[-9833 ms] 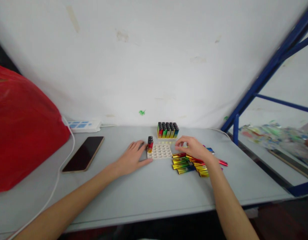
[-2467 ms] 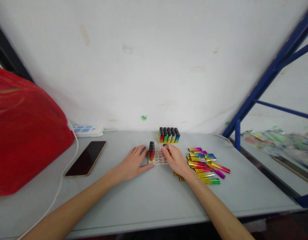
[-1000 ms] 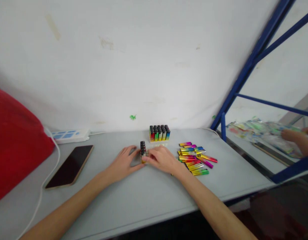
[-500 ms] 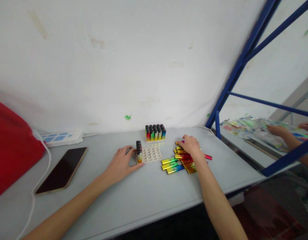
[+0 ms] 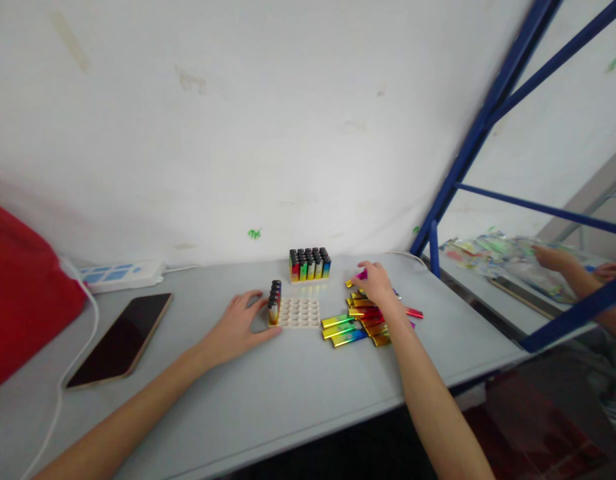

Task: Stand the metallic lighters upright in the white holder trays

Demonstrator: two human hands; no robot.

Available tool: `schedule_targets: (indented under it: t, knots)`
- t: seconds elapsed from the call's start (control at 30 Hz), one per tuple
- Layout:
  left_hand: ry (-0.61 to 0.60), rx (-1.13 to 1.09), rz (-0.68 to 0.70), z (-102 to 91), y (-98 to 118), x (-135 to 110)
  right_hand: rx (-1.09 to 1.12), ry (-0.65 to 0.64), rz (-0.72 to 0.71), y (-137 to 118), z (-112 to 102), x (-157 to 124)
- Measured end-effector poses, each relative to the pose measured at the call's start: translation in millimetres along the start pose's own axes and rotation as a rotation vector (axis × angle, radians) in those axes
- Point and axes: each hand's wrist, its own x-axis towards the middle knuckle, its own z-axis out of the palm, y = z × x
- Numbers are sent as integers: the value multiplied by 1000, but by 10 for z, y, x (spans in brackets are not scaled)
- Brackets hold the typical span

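Note:
My left hand rests at the left end of a white tray with rows of round holes, its thumb and forefinger spread around that end. Beside those fingers, a row of black-topped lighters stands upright in the tray's leftmost holes. My right hand pinches a purple and gold lighter at the far side of a loose pile. The pile's shiny lighters lie flat in gold, green, blue and red, partly covered by my right hand and wrist.
Behind the tray stands a full block of upright lighters. To the left are a phone, a power strip, a white cable and a red cloth item. A blue metal frame edges the right side; beyond it, another person's hand shows.
My right hand has lifted the purple and gold lighter slightly from the pile's far side. My left hand and the tray have shifted a little left.

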Motion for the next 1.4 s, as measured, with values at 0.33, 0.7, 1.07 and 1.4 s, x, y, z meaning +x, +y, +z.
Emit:
schedule_targets:
  t: [0.33, 0.7, 1.07, 1.4]
  knots:
    - [24, -11, -39, 57, 36, 40, 774, 125, -105, -251, 135, 37]
    - [80, -79, 27, -64, -14, 8, 1351, -150, 23, -737, 28, -204]
    - [36, -112, 71, -55, 268, -42, 1418, -496, 78, -1102, 37, -418]
    - [31, -144, 80, -43, 311, -48, 1249, -454, 202, -1150, 177, -454]
